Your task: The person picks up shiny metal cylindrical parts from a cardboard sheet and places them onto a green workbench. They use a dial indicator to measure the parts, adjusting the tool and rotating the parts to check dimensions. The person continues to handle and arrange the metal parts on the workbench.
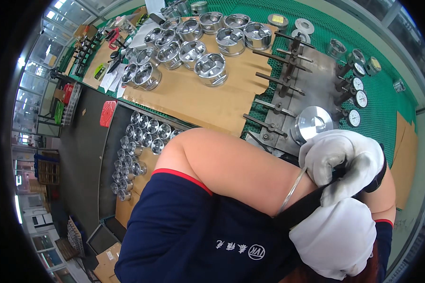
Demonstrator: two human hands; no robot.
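Both hands wear white gloves and are drawn in close to my chest. My left hand (335,238) is bent towards my body at the lower right; its fingers are mostly hidden. A black band (303,206) circles its wrist, beside a clear bracelet (293,188). My right hand (342,162), with grey-smudged fingertips, is curled over the left wrist and closed on the black band. Just beyond the right hand, a shiny piston (312,123) lies with its round face up on the metal plate (307,78) of a gauge fixture.
Several dial gauges (360,99) line the plate's right side, and rods (281,80) stick out leftward. Many pistons (211,69) stand on cardboard (189,104) over a green mat (250,7). More pistons (146,140) fill a lower shelf at left. A red tray (108,113) sits near the bench edge.
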